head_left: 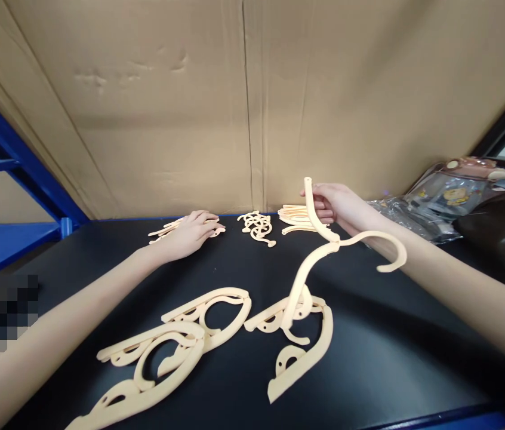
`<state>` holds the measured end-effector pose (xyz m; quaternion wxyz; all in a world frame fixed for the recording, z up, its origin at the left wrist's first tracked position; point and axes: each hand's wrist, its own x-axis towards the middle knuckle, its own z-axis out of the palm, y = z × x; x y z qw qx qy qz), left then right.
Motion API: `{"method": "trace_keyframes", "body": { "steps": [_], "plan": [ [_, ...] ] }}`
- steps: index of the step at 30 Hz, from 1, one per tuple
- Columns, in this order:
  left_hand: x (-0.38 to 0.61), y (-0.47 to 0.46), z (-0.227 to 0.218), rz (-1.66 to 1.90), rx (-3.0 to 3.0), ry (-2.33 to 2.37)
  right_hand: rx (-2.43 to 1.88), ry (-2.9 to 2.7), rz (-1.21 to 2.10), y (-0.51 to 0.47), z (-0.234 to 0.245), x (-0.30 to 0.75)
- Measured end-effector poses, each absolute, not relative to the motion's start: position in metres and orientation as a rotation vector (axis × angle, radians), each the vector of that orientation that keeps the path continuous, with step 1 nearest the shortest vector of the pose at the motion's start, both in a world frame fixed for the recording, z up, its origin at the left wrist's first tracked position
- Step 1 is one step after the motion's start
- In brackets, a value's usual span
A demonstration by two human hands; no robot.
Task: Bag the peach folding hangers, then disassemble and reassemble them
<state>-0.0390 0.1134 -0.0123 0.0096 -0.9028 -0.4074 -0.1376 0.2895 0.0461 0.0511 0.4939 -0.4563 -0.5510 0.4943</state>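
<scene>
My left hand (190, 232) lies palm down at the back of the black table (391, 352), its fingers curled over a small pile of cream plastic strips (163, 230). My right hand (335, 206) is closed round the upper end of a cream curved hook piece (324, 239), which stands raised above the table with its arms branching down and to the right. Below it lie cream hanger arm parts (299, 340). More of these flat cream hanger parts (181, 340) lie at the front left.
A heap of small curly cream pieces (258, 226) and a stack of curved cream strips (292, 218) sit at the back. Clear plastic bags (440, 200) and a dark bag (503, 239) lie at the right. A cardboard wall (252, 101) stands behind, a blue rack (15, 167) at the left.
</scene>
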Motion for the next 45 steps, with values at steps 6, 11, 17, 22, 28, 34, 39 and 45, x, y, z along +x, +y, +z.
{"method": "trace_keyframes", "body": {
  "steps": [6,11,17,22,28,34,39,45],
  "plan": [
    [-0.025,0.105,0.002,-0.647,-2.872,-1.378,-0.982,-1.287,1.167,0.036,0.052,0.289],
    [0.031,0.042,0.040,-1.191,-3.649,-1.922,-0.932,-1.282,1.132,0.017,0.051,0.274],
    [0.061,0.001,0.056,-1.251,-3.710,-2.315,-1.055,-1.322,1.000,0.003,0.037,0.272],
    [0.058,0.005,0.054,-1.310,-3.473,-2.557,-1.197,-1.951,-0.042,-0.005,0.029,0.280],
    [0.063,0.010,0.059,-1.030,-3.607,-2.428,-1.128,-2.406,-0.376,-0.013,0.033,0.264],
    [0.067,0.007,0.052,-1.430,-3.308,-2.657,-1.339,-2.480,-0.680,-0.015,0.027,0.257],
    [0.070,0.005,0.037,-1.444,-3.250,-2.828,-1.363,-2.588,-0.597,-0.014,0.019,0.255],
    [0.063,0.006,0.037,-0.399,-3.551,-2.882,-1.017,-2.681,0.352,-0.010,0.018,0.268]
  ]
}}
